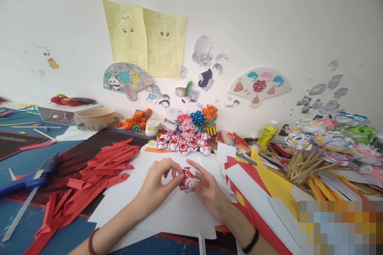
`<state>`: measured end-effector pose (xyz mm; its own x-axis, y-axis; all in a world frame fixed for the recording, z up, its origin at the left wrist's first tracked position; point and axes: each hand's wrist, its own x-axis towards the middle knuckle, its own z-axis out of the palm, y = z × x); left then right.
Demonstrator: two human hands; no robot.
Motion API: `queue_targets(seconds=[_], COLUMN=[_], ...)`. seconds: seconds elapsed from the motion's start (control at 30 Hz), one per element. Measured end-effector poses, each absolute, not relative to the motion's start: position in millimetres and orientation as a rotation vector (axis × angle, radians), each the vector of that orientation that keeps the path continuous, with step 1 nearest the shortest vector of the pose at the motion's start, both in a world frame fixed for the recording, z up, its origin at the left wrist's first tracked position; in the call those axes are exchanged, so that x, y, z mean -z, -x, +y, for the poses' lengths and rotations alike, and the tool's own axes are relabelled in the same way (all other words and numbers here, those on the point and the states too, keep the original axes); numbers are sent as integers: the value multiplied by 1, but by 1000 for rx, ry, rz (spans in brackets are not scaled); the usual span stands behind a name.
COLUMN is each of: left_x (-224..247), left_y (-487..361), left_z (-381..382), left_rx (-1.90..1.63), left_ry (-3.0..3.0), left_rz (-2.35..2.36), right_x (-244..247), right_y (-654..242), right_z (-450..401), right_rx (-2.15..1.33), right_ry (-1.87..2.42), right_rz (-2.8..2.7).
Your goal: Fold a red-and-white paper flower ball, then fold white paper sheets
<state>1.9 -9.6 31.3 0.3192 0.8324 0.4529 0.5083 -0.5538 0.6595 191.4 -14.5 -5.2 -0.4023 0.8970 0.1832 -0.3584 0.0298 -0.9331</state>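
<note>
A small red and white folded paper flower (188, 180) is held up between my two hands above white paper sheets (131, 211). My left hand (163, 177) pinches its left edge between thumb and finger. On the other side, my right hand (208, 189) curls around the flower, its index finger stretched along the top and its other fingers against the side. Just beyond lie several finished red and white paper flowers (184, 145). To the left, folded red paper strips (101, 171) are heaped on a dark mat.
At the left lies a blue glue gun (42, 173) with a glue stick. A tan bowl (95, 117) and a glue jar (152, 126) stand near the wall. On the right are a yellow bottle (267, 136), stemmed paper flowers (314, 143) and coloured sheets (254, 199).
</note>
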Motion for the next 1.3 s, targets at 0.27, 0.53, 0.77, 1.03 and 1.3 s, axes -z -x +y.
queue_targets(seconds=[0.27,0.53,0.77,1.03,1.3], left_x=[-35,-31,-32,-33,-35], left_y=[-2,-3,-6,-2,-1], left_z=[-14,-13,-12,-12,-16], left_rx=[-1068,-1051,-993,-1023,-934], left_ry=[-2182,-2118,-1988,-2144,-2303], left_rz=[1126,1141,1065,1054,1080], right_x=[9,10,13,16,4], right_y=[-190,-191,-193,-193,-193], right_z=[-11,-11,-9,-7,-12], right_rx=[-1490,-1432,-1320,-1314,-1441], right_ry=[669,708,700,755,822], right_rz=[-1292,-1277,-1342,-1281,-1237])
